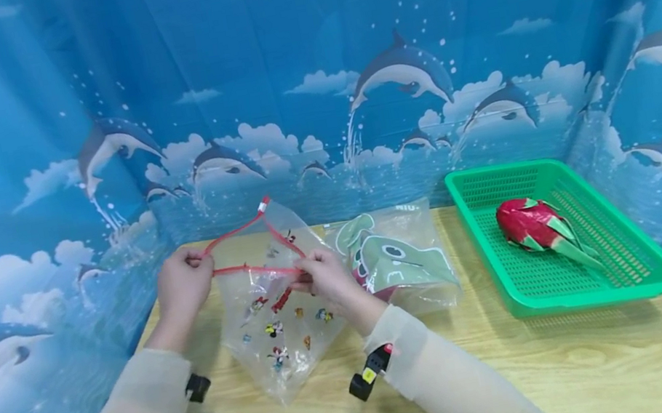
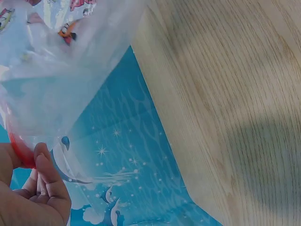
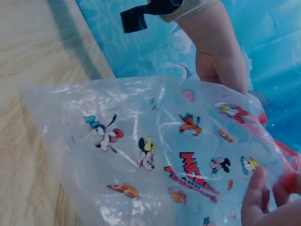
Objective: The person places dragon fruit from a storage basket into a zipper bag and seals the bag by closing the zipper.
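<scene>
Holding open a clear printed bag [image 1: 287, 336] by its red zip rim [image 1: 262, 269], pinched in left grip [image 1: 183, 283] and right grip [image 1: 329, 277], over the counter [image 1: 597, 359], just left of the green-printed packet [image 1: 410, 262]. Apparently at the mouth-opening step; next, probably needing both pinches steady and apart.

From the zip bag [image 1: 288, 321], a second bag [image 1: 406, 256] lies at three o'clock on the table [image 1: 598, 366], a basket [image 1: 593, 297] holding a dragon fruit [image 1: 534, 226] beyond it, a curtain [image 1: 274, 32] at twelve.
</scene>
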`<state>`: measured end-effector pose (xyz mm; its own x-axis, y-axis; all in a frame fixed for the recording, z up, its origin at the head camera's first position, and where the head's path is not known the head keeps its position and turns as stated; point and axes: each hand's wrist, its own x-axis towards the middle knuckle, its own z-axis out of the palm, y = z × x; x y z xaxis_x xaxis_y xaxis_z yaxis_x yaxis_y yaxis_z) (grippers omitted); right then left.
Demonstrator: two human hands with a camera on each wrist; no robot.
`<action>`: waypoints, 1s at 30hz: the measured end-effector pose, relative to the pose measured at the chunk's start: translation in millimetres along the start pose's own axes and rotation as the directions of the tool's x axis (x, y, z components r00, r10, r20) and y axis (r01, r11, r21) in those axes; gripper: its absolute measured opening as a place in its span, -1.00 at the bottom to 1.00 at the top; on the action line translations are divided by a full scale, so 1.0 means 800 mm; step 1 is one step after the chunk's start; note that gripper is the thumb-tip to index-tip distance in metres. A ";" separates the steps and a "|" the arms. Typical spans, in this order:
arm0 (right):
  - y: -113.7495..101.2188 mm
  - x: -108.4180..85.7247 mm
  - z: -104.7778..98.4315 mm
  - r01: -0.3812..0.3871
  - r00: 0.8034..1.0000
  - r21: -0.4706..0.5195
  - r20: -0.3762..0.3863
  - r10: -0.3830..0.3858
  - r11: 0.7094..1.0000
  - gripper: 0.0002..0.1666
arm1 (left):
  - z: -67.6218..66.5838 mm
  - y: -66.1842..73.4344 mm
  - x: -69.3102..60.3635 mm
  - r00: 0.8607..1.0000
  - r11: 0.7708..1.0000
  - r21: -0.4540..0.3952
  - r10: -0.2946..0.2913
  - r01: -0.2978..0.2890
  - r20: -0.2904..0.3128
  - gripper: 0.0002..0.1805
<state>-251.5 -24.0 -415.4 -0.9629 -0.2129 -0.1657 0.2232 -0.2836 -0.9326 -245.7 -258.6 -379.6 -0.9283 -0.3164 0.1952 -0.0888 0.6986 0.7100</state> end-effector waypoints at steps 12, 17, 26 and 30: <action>-0.008 -0.002 0.001 0.157 0.986 -0.173 -0.029 -0.164 0.972 -0.63 | -0.006 -0.001 -0.001 0.993 0.994 -0.092 -0.065 0.055 -0.101 -0.75; -0.005 0.000 0.002 0.174 0.982 -0.237 -0.030 -0.186 0.956 -0.70 | -0.008 -0.002 0.000 0.976 0.990 -0.139 -0.062 0.033 -0.207 -0.76; -0.001 0.001 0.009 0.150 0.980 -0.198 -0.101 -0.173 0.969 -0.87 | -0.013 0.000 0.000 0.940 0.978 -0.210 -0.089 0.019 -0.329 -0.69; -0.002 0.001 0.012 0.146 0.976 -0.078 -0.152 -0.156 0.986 -0.89 | -0.012 0.004 -0.003 0.925 0.974 -0.224 -0.066 -0.021 -0.374 -0.71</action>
<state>-250.9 -32.6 -411.3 -0.9977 -0.0210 -0.0650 0.0681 -0.2378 -0.9689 -240.4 -261.8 -371.5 -0.7177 -0.5789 0.3871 0.0140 0.5437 0.8391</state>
